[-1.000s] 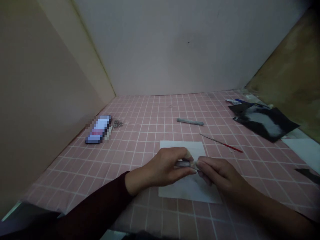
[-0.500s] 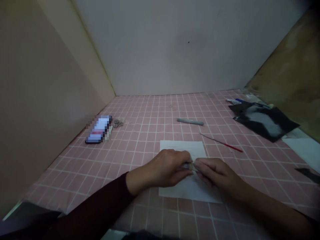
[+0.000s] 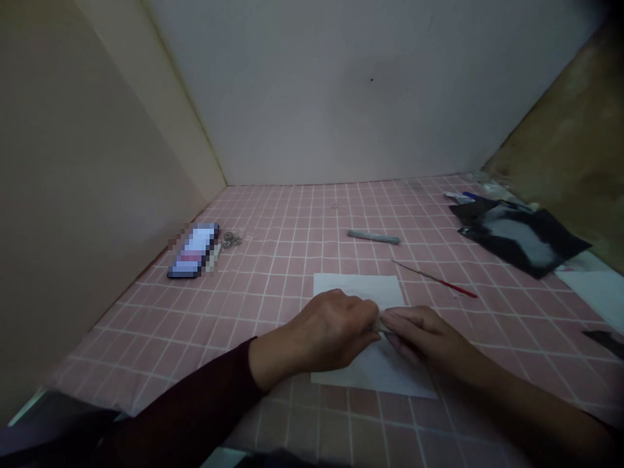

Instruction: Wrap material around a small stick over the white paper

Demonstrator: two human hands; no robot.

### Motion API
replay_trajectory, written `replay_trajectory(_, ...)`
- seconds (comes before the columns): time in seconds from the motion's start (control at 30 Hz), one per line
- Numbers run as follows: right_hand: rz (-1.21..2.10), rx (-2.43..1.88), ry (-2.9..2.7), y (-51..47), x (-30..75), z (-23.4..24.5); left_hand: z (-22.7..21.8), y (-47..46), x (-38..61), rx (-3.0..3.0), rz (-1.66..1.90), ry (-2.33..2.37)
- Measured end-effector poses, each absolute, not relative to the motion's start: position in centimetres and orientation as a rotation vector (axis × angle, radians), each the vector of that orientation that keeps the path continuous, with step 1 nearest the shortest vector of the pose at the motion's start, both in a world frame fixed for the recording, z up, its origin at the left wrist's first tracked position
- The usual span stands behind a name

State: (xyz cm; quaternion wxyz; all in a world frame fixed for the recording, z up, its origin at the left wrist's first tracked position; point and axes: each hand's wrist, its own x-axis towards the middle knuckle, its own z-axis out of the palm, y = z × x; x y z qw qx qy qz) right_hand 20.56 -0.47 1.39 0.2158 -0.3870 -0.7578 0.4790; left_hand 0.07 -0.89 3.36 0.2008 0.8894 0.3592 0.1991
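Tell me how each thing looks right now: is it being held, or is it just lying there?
Left hand: closed, pinching.
Right hand: pinching, fingers meeting the left hand.
Small pale object: held between both hands, mostly hidden.
White paper: flat under the hands.
Phone: lying flat, blurred.
Grey stick: lying loose.
Red-handled needle: lying loose.
Black sheet: lying flat, pale patch on it.

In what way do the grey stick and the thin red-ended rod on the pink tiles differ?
The grey stick is thicker and shorter than the thin rod. The stick is plain grey; the rod turns red toward its right end. The stick lies nearly level, while the rod slants down to the right. Both rest on the pink tiles.
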Motion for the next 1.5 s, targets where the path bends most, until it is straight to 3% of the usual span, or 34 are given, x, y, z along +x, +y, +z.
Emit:
replay_trajectory(0.07, 1.33, -1.084, -2.088, -0.4, 20.6, 1.4, 3.2, -0.9, 0.1, 2.483, 0.587, 1.022)
replay_trajectory(0.23, 0.449, -0.657, -2.443, -1.2, 20.7, 1.3, 3.7, 0.0, -1.1, 1.837, 0.403, 0.768)
replay_trajectory(0.3, 0.326, -0.599, -2.467, -1.2, 20.8, 1.2, 3.8, 0.1, -1.2, 1.743, 0.363, 0.718)
replay_trajectory(0.37, 0.536, -0.735, -2.408, -1.0, 20.8, 1.3, 3.7, -0.1, -0.9, 1.905, 0.453, 0.808)
replay_trajectory(0.47, 1.151, -0.996, -2.206, -0.4, 20.8, 1.6, 3.4, -0.8, 0.0, 2.364, 0.601, 0.966)
replay_trajectory(0.53, 1.318, -1.06, -2.132, -0.3, 20.8, 1.8, 3.3, -0.9, 0.2, 2.462, 0.618, 0.992)
replay_trajectory(0.77, 0.396, -0.598, -2.444, -1.2, 20.8, 1.1, 3.8, 0.1, -1.0, 1.745, 0.361, 0.738)
replay_trajectory(0.83, 0.529, -0.707, -2.397, -1.1, 20.8, 1.2, 3.7, -0.1, -0.8, 1.873, 0.415, 0.79)
replay_trajectory(1.0, 1.311, -1.066, -2.114, -0.5, 21.0, 1.6, 3.2, -1.0, 0.2, 2.454, 0.638, 1.011)
replay_trajectory(1.07, 1.2, -1.031, -2.161, -0.6, 21.0, 1.4, 3.1, -0.7, 0.0, 2.304, 0.633, 0.985)
replay_trajectory(1.23, 0.526, -0.657, -2.416, -1.1, 20.8, 0.7, 3.5, 0.2, -1.1, 1.808, 0.382, 0.745)
replay_trajectory(1.3, 0.645, -0.764, -2.377, -1.0, 20.7, 0.9, 3.5, 0.1, -0.9, 1.927, 0.421, 0.796)
replay_trajectory(1.43, 1.211, -1.072, -2.15, -0.5, 20.6, 1.6, 3.0, -0.6, 0.0, 2.44, 0.566, 1.003)
replay_trajectory(1.5, 1.195, -1.081, -2.145, -0.5, 20.6, 1.6, 3.0, -0.7, 0.1, 2.425, 0.582, 1.021)
